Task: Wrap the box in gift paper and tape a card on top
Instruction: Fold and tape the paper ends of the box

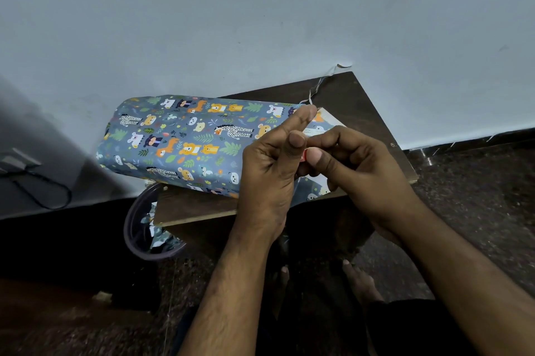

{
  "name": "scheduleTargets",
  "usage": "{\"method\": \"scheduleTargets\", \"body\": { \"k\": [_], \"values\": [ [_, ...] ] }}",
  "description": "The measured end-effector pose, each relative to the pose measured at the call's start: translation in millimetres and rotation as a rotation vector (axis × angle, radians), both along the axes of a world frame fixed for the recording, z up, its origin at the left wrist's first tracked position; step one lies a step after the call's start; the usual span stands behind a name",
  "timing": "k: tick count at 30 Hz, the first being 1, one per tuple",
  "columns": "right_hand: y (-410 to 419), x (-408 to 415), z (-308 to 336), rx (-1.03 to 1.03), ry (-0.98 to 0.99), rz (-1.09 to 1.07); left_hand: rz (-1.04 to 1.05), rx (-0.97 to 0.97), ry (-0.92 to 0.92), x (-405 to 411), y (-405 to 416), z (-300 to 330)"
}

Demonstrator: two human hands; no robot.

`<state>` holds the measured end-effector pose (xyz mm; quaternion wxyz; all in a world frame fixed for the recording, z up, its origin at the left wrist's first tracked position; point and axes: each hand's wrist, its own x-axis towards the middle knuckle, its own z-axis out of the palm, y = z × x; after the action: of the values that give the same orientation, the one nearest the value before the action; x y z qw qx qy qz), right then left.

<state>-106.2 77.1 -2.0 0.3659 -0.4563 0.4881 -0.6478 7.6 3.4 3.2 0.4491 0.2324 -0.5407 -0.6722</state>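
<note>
A long box wrapped in blue-grey paper printed with cartoon animals lies on a small dark wooden table. Its right end is hidden behind my hands. My left hand and my right hand meet above that end, fingertips pinched together on a small red-and-white thing, probably a tape roll, mostly covered. A pale card or paper edge shows just behind my fingers. A thin strip of tape or ribbon trails up from my left fingertip toward the table's far corner.
A dark round bin holding paper scraps stands on the floor under the table's left edge. A pale wall rises right behind the table. A black cable lies at the left. Bare feet rest on the speckled floor below.
</note>
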Motion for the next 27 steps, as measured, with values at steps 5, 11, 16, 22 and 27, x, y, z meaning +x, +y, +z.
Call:
{"method": "scheduleTargets", "body": {
  "k": [5, 11, 16, 22, 27],
  "values": [
    [-0.2, -1.7, -0.5, 0.017, 0.005, -0.01, 0.024, 0.021, 0.006, -2.5, 1.5, 0.9],
    [0.3, 1.3, -3.0, 0.024, 0.092, -0.104, 0.025, 0.037, 0.028, -3.0, 1.1, 0.7],
    [1.5, 2.7, 0.0, -0.032, 0.25, -0.205, 0.042, 0.017, 0.036, -1.3, -0.3, 0.6],
    [3.8, 4.2, -0.3, -0.036, 0.355, -0.34, 0.045, -0.044, 0.043, -1.4, 0.0, -2.8],
    [4.1, 1.9, 0.1, -0.028, 0.454, -0.358, 0.02, -0.084, 0.011, 2.0, -1.5, -4.0]
  ]
}}
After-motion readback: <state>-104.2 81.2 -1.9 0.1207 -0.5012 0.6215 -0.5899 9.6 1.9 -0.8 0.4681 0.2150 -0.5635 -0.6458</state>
